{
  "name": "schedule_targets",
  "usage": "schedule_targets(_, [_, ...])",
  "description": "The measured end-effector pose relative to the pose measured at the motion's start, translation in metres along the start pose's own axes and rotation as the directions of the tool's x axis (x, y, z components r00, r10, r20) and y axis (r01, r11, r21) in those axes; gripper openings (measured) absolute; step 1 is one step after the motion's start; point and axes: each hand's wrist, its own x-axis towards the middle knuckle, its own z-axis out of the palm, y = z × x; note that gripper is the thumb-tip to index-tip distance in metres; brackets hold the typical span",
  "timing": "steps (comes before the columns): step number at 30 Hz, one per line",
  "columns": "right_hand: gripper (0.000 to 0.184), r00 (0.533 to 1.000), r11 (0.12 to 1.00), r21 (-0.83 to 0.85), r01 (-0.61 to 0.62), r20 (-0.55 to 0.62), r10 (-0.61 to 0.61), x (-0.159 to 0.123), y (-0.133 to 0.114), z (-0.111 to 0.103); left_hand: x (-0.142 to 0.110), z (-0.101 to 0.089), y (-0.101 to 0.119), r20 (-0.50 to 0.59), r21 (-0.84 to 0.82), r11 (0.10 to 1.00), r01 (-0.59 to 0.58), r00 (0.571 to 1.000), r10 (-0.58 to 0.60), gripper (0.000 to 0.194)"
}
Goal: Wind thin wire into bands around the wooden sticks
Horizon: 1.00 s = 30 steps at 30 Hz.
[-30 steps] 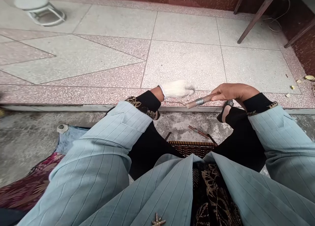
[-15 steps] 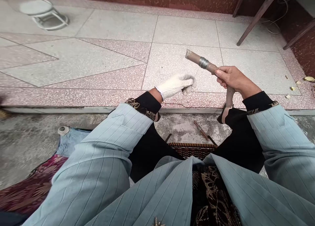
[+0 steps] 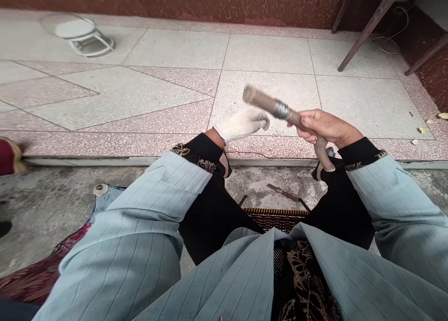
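My right hand [image 3: 324, 125] is bare and closed around a brown stick [image 3: 261, 101], which looks wooden and bends downward at its near end. Silver wire [image 3: 281, 109] is wound in a tight band around the stick, left of my fingers. My left hand [image 3: 241, 124] wears a white knit glove and sits just below the stick's far end. Its fingers are curled into a pinch, apart from the stick. A thin strand of the wire runs faintly towards the glove in the earlier view; now it is too fine to follow.
A wicker seat edge [image 3: 276, 213] shows between my knees, with a reddish-brown stick [image 3: 283, 192] on the concrete beyond it. Ahead runs a raised tiled step [image 3: 168, 160]. A white stool [image 3: 79, 31] stands back left, wooden legs [image 3: 366, 29] back right. Denim cloth [image 3: 107, 197] lies at left.
The stick has swung down and left in my right hand, its far end now lower. My left hand has shifted slightly left and down. A red shoe has come into view at the left edge.
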Motion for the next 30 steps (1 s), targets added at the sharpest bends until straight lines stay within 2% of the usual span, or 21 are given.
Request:
schedule_targets(2, [0.046,0.982,0.992,-0.106,-0.063,0.17,0.08,0.0,0.008,-0.002,0.002,0.004,-0.004,0.016,0.098,0.995,-0.004,1.0,0.003,0.034])
schedule_targets(4, [0.046,0.939,0.963,-0.237,-0.128,0.284,0.195,-0.001,0.017,-0.005,0.0,0.008,-0.007,0.075,0.19,0.981,-0.036,0.997,0.022,0.032])
schedule_targets(7, [0.049,0.887,0.884,-0.427,-0.188,0.313,0.339,-0.002,0.03,-0.007,-0.005,0.012,-0.01,0.148,0.366,0.927,-0.086,0.988,0.033,0.028])
schedule_targets(9, [0.046,0.884,0.796,-0.569,-0.205,0.24,0.4,-0.002,0.037,-0.008,-0.007,0.016,-0.009,0.162,0.415,0.905,-0.094,0.986,0.028,0.031])
schedule_targets(12, [0.042,0.898,0.55,-0.784,-0.288,-0.023,0.439,0.003,0.045,-0.008,-0.006,0.024,-0.003,0.15,0.39,0.918,-0.074,0.989,0.016,0.032])
schedule_targets(14, [0.043,0.896,0.377,-0.838,-0.395,-0.261,0.359,0.009,0.048,-0.009,-0.006,0.029,0.002,0.116,0.283,0.959,-0.014,0.993,-0.02,0.031])
schedule_targets(15, [0.044,0.887,0.336,-0.828,-0.448,-0.366,0.282,0.012,0.049,-0.011,-0.006,0.031,0.004,0.102,0.18,0.983,0.026,0.994,-0.045,0.029])
schedule_targets(16, [0.044,0.87,0.344,-0.799,-0.493,-0.452,0.196,0.015,0.049,-0.013,-0.007,0.033,0.006,0.099,0.05,0.996,0.067,0.992,-0.072,0.027])
schedule_targets(17, [0.042,0.846,0.403,-0.753,-0.52,-0.519,0.123,0.017,0.048,-0.015,-0.008,0.034,0.007,0.109,-0.092,0.991,0.102,0.99,-0.092,0.025])
schedule_targets(18, [0.039,0.823,0.502,-0.69,-0.521,-0.562,0.081,0.019,0.046,-0.016,-0.009,0.034,0.008,0.129,-0.223,0.967,0.126,0.987,-0.099,0.023])
schedule_targets(20, [0.033,0.804,0.752,-0.486,-0.445,-0.586,0.098,0.022,0.04,-0.018,-0.011,0.033,0.007,0.176,-0.404,0.903,0.145,0.981,-0.079,0.022])
schedule_targets(22, [0.032,0.826,0.924,-0.221,-0.313,-0.544,0.15,0.022,0.032,-0.016,-0.012,0.032,0.002,0.198,-0.475,0.869,0.139,0.979,-0.048,0.022])
schedule_targets(25, [0.035,0.868,0.988,0.025,-0.153,-0.475,0.147,0.02,0.019,-0.01,-0.012,0.032,-0.008,0.22,-0.502,0.852,0.147,0.975,-0.039,0.02])
schedule_targets(27, [0.036,0.895,0.992,0.074,-0.106,-0.428,0.127,0.019,0.013,-0.004,-0.012,0.032,-0.014,0.228,-0.515,0.84,0.171,0.972,-0.058,0.02])
schedule_targets(30, [0.037,0.931,0.992,0.079,-0.094,-0.346,0.116,0.016,0.009,0.003,-0.014,0.031,-0.021,0.174,-0.466,0.867,0.178,0.979,-0.107,0.02])
